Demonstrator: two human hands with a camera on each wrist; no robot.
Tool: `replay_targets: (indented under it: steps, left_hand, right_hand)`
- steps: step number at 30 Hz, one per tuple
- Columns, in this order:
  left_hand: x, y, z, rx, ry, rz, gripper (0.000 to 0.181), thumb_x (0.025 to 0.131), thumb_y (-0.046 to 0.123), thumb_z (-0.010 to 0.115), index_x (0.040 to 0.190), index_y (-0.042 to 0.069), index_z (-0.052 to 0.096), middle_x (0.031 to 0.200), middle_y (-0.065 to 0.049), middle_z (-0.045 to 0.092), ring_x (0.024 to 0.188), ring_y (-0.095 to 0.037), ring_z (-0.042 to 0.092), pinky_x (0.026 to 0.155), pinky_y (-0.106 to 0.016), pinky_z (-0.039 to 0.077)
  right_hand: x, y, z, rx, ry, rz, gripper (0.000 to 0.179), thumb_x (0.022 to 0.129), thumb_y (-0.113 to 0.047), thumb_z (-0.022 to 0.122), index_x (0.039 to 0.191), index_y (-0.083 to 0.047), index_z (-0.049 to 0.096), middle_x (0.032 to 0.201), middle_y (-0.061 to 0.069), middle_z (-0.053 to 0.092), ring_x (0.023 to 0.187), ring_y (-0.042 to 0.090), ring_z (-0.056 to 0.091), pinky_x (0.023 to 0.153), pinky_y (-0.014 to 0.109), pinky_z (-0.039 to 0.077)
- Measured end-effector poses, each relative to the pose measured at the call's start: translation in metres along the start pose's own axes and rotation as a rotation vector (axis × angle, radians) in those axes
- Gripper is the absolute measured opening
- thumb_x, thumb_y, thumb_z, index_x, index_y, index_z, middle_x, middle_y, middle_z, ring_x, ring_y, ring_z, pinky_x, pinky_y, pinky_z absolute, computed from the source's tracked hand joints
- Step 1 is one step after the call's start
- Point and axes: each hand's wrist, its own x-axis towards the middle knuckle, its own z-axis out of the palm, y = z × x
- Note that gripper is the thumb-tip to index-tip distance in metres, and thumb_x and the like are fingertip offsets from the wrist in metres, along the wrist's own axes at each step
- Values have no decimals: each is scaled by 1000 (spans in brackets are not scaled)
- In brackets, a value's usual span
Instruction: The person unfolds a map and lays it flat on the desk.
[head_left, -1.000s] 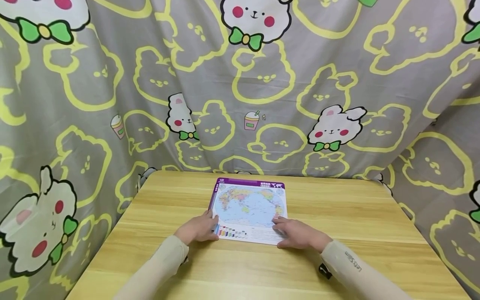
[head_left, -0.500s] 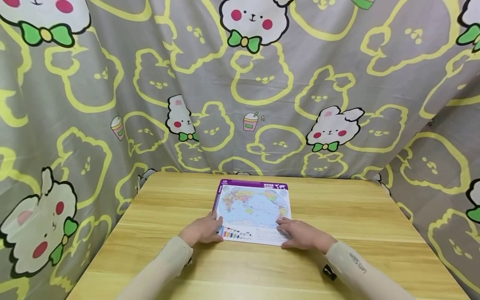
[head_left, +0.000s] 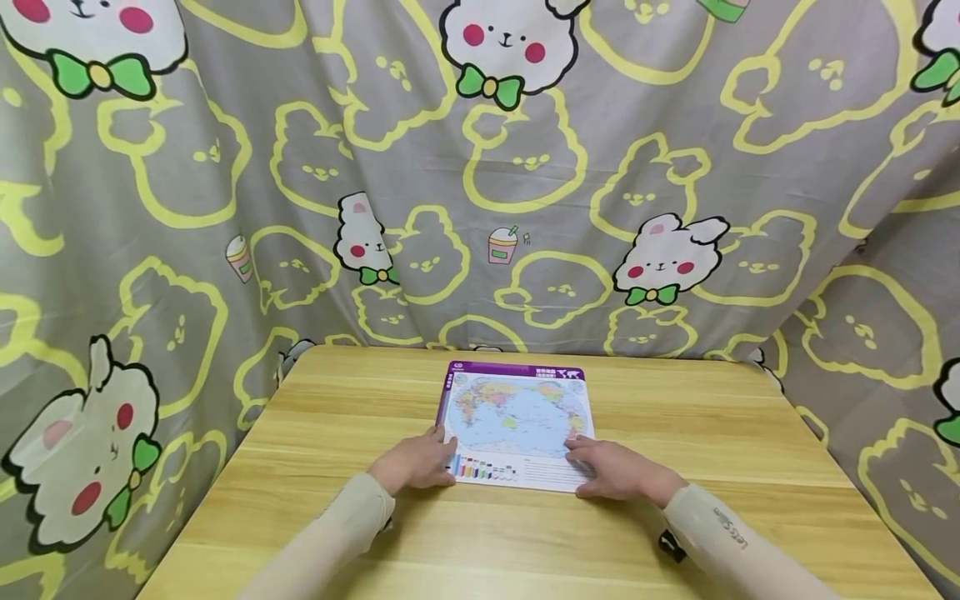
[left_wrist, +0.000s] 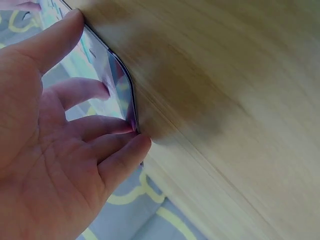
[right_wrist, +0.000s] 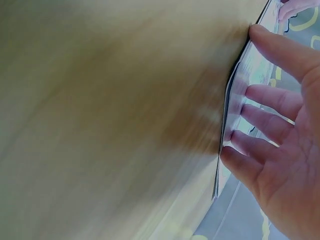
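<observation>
A flat world map sheet (head_left: 517, 417) with a purple top band lies on the wooden table. My left hand (head_left: 416, 461) is at its near left corner. In the left wrist view the thumb touches the near edge, and the other fingers of the left hand (left_wrist: 65, 135) reach to the side edge and over the surface. On the opposite corner rests my right hand (head_left: 626, 469). The right wrist view has the right hand (right_wrist: 285, 125) with spread fingertips on the map's margin and side edge, its thumb against the near edge.
The wooden table (head_left: 315, 417) extends around the map on all sides. Behind it and along both sides hangs a grey curtain (head_left: 442, 167) printed with yellow outlines and white rabbits. Black straps (head_left: 671, 546) show under the wrists.
The map sheet has slid a little to the right in the head view, and both hands have moved along with it. Their hold on its corners looks the same.
</observation>
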Motion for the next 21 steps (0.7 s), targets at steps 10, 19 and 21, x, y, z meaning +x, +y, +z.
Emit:
replay_targets:
  steps: [10,19,21]
  left_hand:
    - [5,6,1,38,-2,11,68,89,47,60,140,4,44,145,-26,34,133,-37,34,105,-44,36]
    - [6,12,2,55,-19,3,68,90,48,58,142,7,43,146,-25,32,134,-36,33,106,-42,35]
    - [6,14,2,69,-17,15,67,90,48,58,142,7,43,145,-26,33,133,-36,34,105,-43,37]
  right_hand:
    - [-6,6,-1,31,4,46,52,82,-29,73,124,-2,60,143,15,43,134,35,34,107,51,30]
    - [-10,7,-3,1,5,60,52,84,-27,72,127,-1,58,144,15,41,134,37,34,106,52,30]
    - [-11,8,-3,-11,3,63,52,84,-25,71,127,0,57,145,16,41,133,38,34,106,52,30]
